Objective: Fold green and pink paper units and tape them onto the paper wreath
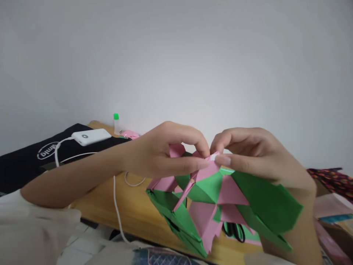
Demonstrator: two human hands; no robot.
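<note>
A large folded-paper model in pink and green hangs from my two hands above the table. It is built from interlocked folded pieces, with long green flaps pointing right and down. My left hand pinches a pink edge at the top between thumb and fingers. Close beside it, my right hand pinches the same upper pink part, its thumb in front. A small white patch shows between the fingertips. Below the model, partly hidden, black scissor handles rest on green and pink paper sheets.
At left, a white power bank with a white cable lies on a black bag. A green-capped glue stick stands behind, near a pink packet. Papers and patterned cloth sit at right. A pale wall rises behind the wooden table.
</note>
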